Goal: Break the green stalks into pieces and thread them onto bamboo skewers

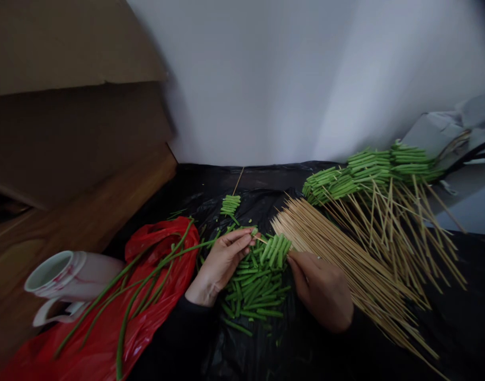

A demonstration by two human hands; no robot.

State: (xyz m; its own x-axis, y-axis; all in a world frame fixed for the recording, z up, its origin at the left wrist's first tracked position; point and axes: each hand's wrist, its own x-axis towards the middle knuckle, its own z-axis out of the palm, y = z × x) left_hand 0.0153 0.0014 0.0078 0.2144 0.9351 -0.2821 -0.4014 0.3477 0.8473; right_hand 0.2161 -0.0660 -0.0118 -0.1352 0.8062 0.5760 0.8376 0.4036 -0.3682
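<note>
My right hand [321,286] is closed around a bamboo skewer that carries a row of cut green bean pieces [276,250]. The skewer's bare tip [260,239] points left toward my left hand [225,259]. Thumb and fingertips of that hand pinch one small green bean piece [254,232] at the tip; whether the tip has entered it I cannot tell. Below both hands lies a loose heap of cut green bean pieces [258,296] on black plastic sheeting [242,352]. A bundle of bare bamboo skewers [346,259] lies right beside my right hand.
A loaded skewer [230,205] lies beyond the heap. Many more loaded skewers [369,169] are stacked at back right. To the left, long beans [141,286] rest on a red plastic bag [163,238] beside a tipped white mug [83,275]. A cardboard box [75,132] and white wall [274,79] stand behind.
</note>
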